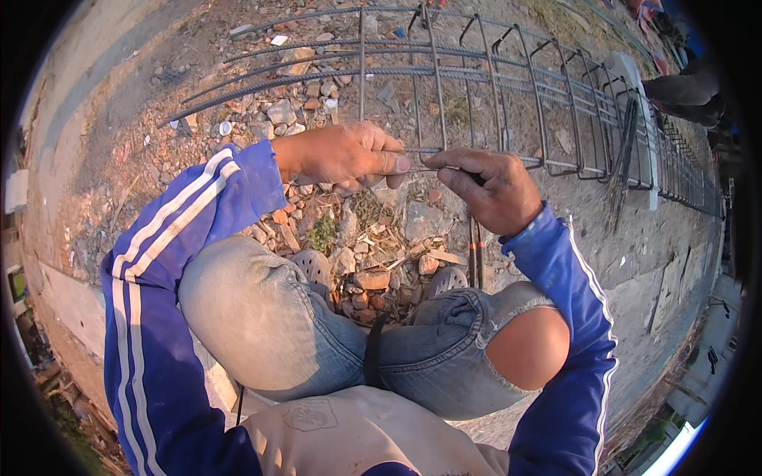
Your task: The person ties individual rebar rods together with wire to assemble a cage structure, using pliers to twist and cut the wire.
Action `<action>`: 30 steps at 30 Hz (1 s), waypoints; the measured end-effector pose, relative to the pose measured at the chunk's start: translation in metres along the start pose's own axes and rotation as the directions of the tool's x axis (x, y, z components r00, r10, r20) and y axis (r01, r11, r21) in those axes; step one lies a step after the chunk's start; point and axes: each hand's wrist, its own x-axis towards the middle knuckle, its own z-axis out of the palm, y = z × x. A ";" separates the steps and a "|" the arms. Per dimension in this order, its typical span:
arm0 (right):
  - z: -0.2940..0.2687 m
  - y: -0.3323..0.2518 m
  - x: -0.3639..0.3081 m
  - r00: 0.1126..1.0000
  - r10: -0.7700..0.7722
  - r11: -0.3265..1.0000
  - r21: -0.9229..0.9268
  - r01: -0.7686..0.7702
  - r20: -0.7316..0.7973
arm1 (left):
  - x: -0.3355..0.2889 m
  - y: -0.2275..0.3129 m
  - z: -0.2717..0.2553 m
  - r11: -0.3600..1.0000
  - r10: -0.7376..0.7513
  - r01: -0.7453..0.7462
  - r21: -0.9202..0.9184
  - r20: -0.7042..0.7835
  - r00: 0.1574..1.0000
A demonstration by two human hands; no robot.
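Observation:
In front of me lies a long rebar cage (436, 75), ribbed bars crossed by bent square stirrups. At its near lower bar, my left hand (349, 157) is closed, thumb against fingers, pinching a thin wire (417, 168). My right hand (498, 190) faces it, thumb and forefinger closed at the wire's other end. Both hands are beside the bar's left end. Two slim dark-and-orange handles (476, 258) point down below my right hand; whether that hand also holds them is hidden. A bundle of thin dark wires (623, 155) hangs over the cage at the right.
I squat with knees apart over broken bricks and stones (371, 280). More rubble (282, 111) lies beneath the cage's left end. A pale board (635, 119) stands against the cage at the right. Beyond it, a person's dark-clothed leg (686, 89) shows.

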 end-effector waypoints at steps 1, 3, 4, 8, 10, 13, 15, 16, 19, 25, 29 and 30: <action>0.002 0.004 -0.002 1.000 -0.018 1.000 0.009 0.018 0.026 | 0.004 -0.007 0.003 0.996 -0.010 0.015 -0.090 0.057 0.998; 0.000 0.008 -0.006 0.997 0.011 1.000 -0.011 -0.011 0.072 | 0.008 -0.016 0.007 0.999 -0.003 0.003 -0.046 -0.001 1.000; -0.004 0.010 -0.008 0.994 0.059 0.998 -0.042 -0.056 0.092 | 0.009 -0.020 0.010 0.996 0.024 -0.014 0.091 -0.113 0.993; -0.013 0.023 -0.018 0.995 0.085 0.995 -0.048 -0.088 -0.058 | 0.012 -0.051 -0.014 0.709 0.019 0.256 0.657 -0.381 0.924; -0.015 0.027 -0.021 0.991 0.123 0.991 -0.044 -0.125 -0.056 | 0.023 -0.073 -0.015 0.647 0.019 0.281 0.709 -0.384 0.923; -0.016 0.030 -0.023 0.985 0.162 0.986 -0.031 -0.164 -0.063 | 0.045 -0.099 -0.012 0.733 0.169 0.105 0.672 -0.330 0.929; -0.013 0.033 -0.022 0.980 0.189 0.982 0.005 -0.189 -0.056 | 0.054 -0.109 -0.014 0.750 0.259 0.037 0.660 -0.344 0.902; -0.011 0.035 -0.022 0.977 0.207 0.978 0.033 -0.206 -0.050 | 0.055 -0.114 -0.013 0.759 0.280 0.034 0.650 -0.372 0.885; -0.007 0.041 -0.023 0.961 0.276 0.959 0.069 -0.273 -0.029 | 0.054 -0.111 -0.005 0.794 0.337 -0.006 0.608 -0.432 0.837; 0.002 0.056 -0.023 0.930 0.366 0.919 0.165 -0.359 -0.016 | 0.079 -0.102 -0.003 0.809 0.450 -0.141 0.571 -0.447 0.773; 0.003 0.056 -0.014 0.940 0.336 0.933 0.156 -0.325 -0.051 | 0.076 -0.104 0.000 0.820 0.436 -0.118 0.560 -0.479 0.762; 0.002 0.054 -0.011 0.927 0.373 0.917 0.160 -0.364 -0.029 | 0.076 -0.103 0.000 0.831 0.429 -0.125 0.542 -0.480 0.766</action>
